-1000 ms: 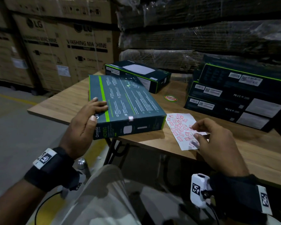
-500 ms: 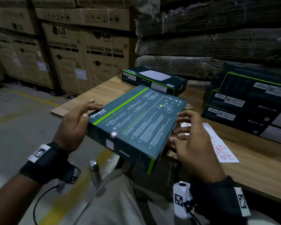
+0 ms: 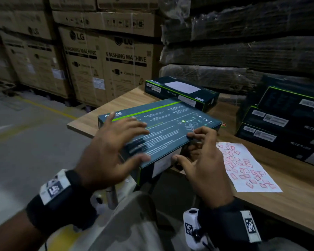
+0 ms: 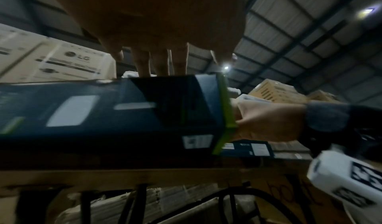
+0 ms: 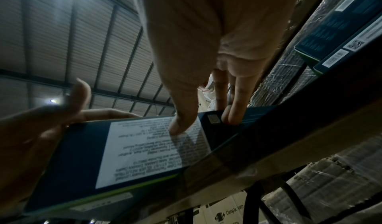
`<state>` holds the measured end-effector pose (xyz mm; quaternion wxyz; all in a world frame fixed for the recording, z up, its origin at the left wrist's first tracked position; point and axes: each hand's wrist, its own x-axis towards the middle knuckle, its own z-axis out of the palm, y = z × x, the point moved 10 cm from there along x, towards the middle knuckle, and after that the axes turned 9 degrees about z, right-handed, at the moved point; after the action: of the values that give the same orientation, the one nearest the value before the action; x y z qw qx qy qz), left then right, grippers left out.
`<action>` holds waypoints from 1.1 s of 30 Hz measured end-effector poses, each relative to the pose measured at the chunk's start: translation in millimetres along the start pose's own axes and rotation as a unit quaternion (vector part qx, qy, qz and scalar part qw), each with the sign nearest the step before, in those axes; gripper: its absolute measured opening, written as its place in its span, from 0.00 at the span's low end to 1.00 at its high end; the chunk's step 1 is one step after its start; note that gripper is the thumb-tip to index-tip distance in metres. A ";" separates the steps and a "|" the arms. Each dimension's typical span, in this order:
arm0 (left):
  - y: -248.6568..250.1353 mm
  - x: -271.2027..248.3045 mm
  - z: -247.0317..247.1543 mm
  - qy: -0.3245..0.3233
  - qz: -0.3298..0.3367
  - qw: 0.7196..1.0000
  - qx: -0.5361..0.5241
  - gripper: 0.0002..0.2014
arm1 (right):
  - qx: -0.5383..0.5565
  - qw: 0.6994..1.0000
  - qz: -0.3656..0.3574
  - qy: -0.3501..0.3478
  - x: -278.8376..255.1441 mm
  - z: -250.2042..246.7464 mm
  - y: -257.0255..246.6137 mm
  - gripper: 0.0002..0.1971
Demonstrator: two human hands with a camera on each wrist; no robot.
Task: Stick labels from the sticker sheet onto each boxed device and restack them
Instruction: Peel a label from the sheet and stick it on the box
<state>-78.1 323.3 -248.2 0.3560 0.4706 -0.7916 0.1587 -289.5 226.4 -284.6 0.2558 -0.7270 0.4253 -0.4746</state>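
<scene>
Now the box lies flatter; left hand spread on top, right hand pinching its corner.

left grip spread flat — right grip curled, pinching

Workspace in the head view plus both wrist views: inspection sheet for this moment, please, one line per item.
Surface: light wooden table, near edge facing the person.
Job's things: dark teal boxed device with green stripe overhanging the near edge; white sticker sheet with red labels flat beside it; single teal box behind; stack of dark boxes at right.
Clutter: small round red sticker on the table.
Grippers: left hand spread flat on the box top; right hand in a grip on the box's near right corner.
Cables: black cables under the table.
Surroundings: brown LG washing-machine cartons; wrapped pallets.
</scene>
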 end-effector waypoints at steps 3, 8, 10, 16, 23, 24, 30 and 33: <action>26.4 -0.3 19.1 -0.031 0.071 0.991 0.112 0.33 | 0.022 0.999 0.002 -0.023 3.6 -0.3 4.7 0.40; 14.7 -10.8 4.9 0.008 0.091 0.986 0.136 0.20 | 0.062 0.997 0.048 0.006 12.2 -26.3 25.1 0.31; 0.7 -19.9 -5.1 0.015 0.083 0.986 0.140 0.18 | 0.006 0.998 0.037 0.045 12.2 -41.3 29.8 0.29; -71.1 -49.8 -37.2 0.031 -0.003 0.990 0.139 0.23 | -0.097 0.993 0.025 0.056 12.1 -48.7 38.4 0.30; -104.3 -48.3 -34.0 0.033 -0.091 0.973 0.210 0.37 | -0.127 0.987 0.098 -0.025 9.3 -19.1 47.4 0.35; -100.6 -43.4 -28.2 0.037 -0.097 0.974 0.199 0.38 | -0.155 0.981 0.111 -0.035 8.2 -16.7 51.6 0.36; -22.6 -0.4 37.8 -0.017 -0.016 0.995 0.097 0.35 | -0.156 0.970 0.159 -0.095 9.7 -18.7 66.8 0.41; 18.9 21.7 78.5 -0.067 0.024 0.995 0.064 0.30 | -0.141 0.966 0.169 -0.134 10.5 -22.6 74.2 0.50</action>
<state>-133.5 273.1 -285.8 0.2675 0.4831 -0.8127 0.1859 -335.9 180.5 -327.7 0.2817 -0.7300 0.5667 -0.2580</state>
